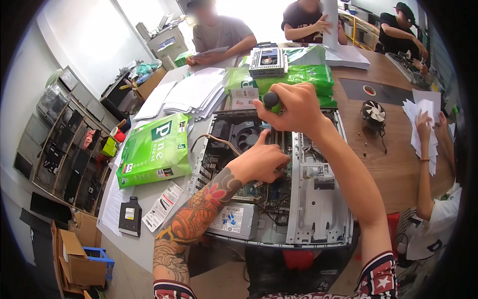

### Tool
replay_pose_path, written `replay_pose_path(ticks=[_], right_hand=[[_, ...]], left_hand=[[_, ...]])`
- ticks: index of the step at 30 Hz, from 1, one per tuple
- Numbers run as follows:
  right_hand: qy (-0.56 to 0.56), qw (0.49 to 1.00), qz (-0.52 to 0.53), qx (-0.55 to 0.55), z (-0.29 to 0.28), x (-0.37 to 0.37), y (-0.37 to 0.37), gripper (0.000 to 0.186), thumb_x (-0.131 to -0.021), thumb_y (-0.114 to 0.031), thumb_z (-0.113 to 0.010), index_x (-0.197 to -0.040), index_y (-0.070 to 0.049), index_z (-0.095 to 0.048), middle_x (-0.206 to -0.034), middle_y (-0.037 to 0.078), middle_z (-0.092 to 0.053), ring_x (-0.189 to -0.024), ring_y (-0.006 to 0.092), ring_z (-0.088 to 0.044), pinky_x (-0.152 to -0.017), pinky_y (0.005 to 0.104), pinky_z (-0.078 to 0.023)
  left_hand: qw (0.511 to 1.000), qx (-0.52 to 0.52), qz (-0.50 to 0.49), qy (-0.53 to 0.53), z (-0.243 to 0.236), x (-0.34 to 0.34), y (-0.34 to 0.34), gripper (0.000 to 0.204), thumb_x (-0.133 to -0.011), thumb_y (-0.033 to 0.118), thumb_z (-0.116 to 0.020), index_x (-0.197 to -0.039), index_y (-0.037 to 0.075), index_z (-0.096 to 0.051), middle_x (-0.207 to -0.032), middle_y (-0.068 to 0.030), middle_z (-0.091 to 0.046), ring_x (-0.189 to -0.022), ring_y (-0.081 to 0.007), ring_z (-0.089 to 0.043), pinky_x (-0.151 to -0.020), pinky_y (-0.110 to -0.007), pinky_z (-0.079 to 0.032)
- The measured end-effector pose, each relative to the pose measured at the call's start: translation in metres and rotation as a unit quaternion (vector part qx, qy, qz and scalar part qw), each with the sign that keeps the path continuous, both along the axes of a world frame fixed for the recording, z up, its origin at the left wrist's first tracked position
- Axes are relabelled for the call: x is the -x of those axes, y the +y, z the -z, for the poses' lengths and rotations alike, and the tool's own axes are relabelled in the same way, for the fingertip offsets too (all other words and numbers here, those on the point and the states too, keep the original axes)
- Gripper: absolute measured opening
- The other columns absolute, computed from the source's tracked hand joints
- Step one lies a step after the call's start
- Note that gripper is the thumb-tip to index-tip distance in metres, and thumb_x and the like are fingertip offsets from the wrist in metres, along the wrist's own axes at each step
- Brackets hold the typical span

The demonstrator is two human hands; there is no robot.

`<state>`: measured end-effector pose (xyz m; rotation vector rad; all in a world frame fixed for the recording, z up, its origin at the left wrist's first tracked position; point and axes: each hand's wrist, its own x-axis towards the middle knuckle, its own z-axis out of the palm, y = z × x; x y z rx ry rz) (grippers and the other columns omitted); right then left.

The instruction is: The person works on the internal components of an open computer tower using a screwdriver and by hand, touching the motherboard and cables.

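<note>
An opened desktop computer case lies flat on the table in front of me. My right hand is wrapped round the black and green handle of a screwdriver, held above the far half of the case. The screwdriver's tip is hidden. Inside the case, my left hand rests over the circuit board, index finger stretched out and the other fingers partly bent; I see nothing held in it. Beyond that finger sits a black fan. A silver power supply lies at the near left of the case.
A green paper pack, a black drive caddy and paper stacks lie to the left. On the right are a cooler fan, a tape roll and small screws. Co-workers sit across and at right, handling papers and parts.
</note>
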<state>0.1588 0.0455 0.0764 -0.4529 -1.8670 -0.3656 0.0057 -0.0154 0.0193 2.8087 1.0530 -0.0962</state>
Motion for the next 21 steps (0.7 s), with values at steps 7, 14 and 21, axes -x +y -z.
replay_pose_path(ticks=[7, 14, 21], right_hand=[[-0.022, 0.999, 0.0, 0.042, 0.012, 0.002, 0.008, 0.038, -0.08, -0.036, -0.076, -0.064, -0.007, -0.057, -0.055, 0.006, -0.058, -0.043, 0.0277, -0.057, -0.043, 0.0368, -0.045], [-0.028, 0.998, -0.002, 0.064, 0.008, 0.003, 0.007, 0.034, -0.08, -0.035, -0.076, -0.068, -0.006, -0.063, -0.058, 0.008, -0.061, -0.047, 0.0294, -0.061, -0.046, 0.0377, -0.049], [-0.018, 0.996, -0.002, 0.084, 0.011, -0.001, 0.009, 0.038, -0.081, -0.038, -0.075, -0.067, -0.006, -0.061, -0.06, 0.009, -0.063, -0.048, 0.0298, -0.061, -0.047, 0.0392, -0.049]], left_hand=[[1.0, 0.007, 0.006, -0.014, 0.002, 0.002, -0.002, 0.016, -0.074, 0.016, -0.071, -0.089, 0.012, -0.067, -0.085, -0.0029, -0.067, -0.098, -0.025, -0.066, -0.116, -0.065, -0.015], [1.0, -0.012, 0.005, -0.015, 0.002, 0.005, 0.0, 0.01, -0.072, 0.017, -0.07, -0.079, 0.013, -0.063, -0.079, -0.0015, -0.064, -0.095, -0.0233, -0.065, -0.115, -0.066, -0.016], [1.0, 0.022, 0.008, -0.011, 0.0, 0.002, 0.002, 0.007, -0.074, 0.016, -0.069, -0.078, 0.013, -0.066, -0.078, -0.0001, -0.065, -0.095, -0.0213, -0.065, -0.115, -0.067, -0.016]])
